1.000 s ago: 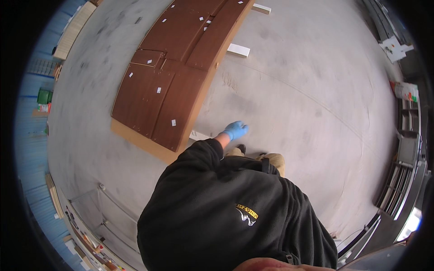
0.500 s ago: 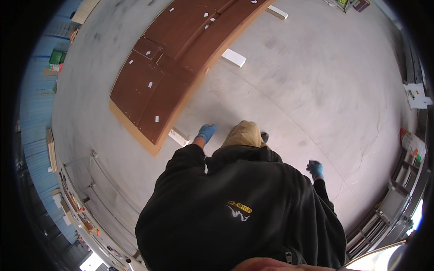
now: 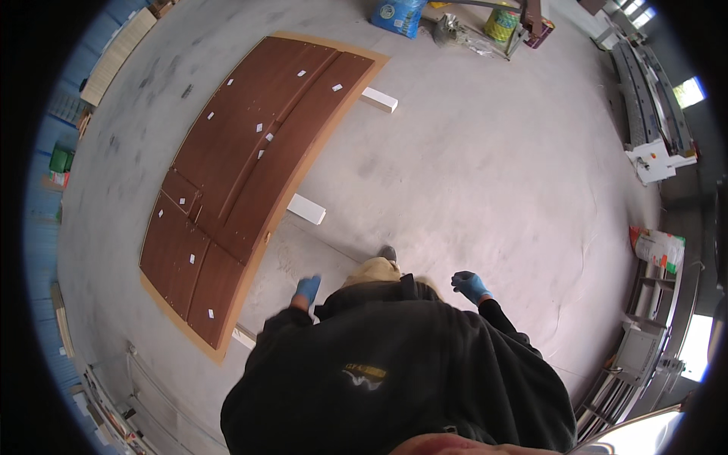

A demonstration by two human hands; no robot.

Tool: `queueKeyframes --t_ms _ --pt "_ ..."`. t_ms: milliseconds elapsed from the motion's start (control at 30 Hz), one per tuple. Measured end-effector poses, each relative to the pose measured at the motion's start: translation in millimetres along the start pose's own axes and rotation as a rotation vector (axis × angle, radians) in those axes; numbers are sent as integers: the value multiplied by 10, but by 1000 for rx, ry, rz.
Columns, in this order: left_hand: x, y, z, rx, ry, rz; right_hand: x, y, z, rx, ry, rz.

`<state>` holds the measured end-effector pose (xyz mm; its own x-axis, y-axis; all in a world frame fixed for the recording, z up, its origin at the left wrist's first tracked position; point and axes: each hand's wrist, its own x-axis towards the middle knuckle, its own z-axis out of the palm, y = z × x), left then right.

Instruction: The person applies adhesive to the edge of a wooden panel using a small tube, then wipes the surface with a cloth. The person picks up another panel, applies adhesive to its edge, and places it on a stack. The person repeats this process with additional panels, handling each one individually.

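My left hand (image 3: 307,289), in a blue glove, hangs loosely beside the near long edge of a large brown panel (image 3: 227,167). It is apart from the panel and seems to hold nothing, though slightly smeared. My right hand (image 3: 471,285), also gloved in blue, is held over the grey floor with its fingers loosely bent and nothing visible in them. The panel has a bare tan border, shallow grooves and several small white labels. White blocks (image 3: 307,210) stick out from under its near edge.
At the far side stand a blue bag (image 3: 399,17), a yellow-green container (image 3: 500,24) and a metal frame (image 3: 519,42). On the right are a shelf unit (image 3: 641,334) and a white-orange bag (image 3: 658,247). Long boards (image 3: 117,57) lie along the left wall.
I have moved forward alongside the panel, which now lies lower in view with its far end showing. My right hand has swung forward and inward. Neither hand has taken hold of anything.
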<state>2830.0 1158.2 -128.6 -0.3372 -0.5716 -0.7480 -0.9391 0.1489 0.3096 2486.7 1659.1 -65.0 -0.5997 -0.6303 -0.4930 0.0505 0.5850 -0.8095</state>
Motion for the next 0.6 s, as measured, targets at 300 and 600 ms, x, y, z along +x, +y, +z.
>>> queueKeyframes --t_ms 300,600 --pt "1450 4820 -857 -336 96 579 1050 294 -1752 -369 -67 706" --pt "2323 5812 -823 -215 -109 58 4068 -947 -4162 -463 52 369"
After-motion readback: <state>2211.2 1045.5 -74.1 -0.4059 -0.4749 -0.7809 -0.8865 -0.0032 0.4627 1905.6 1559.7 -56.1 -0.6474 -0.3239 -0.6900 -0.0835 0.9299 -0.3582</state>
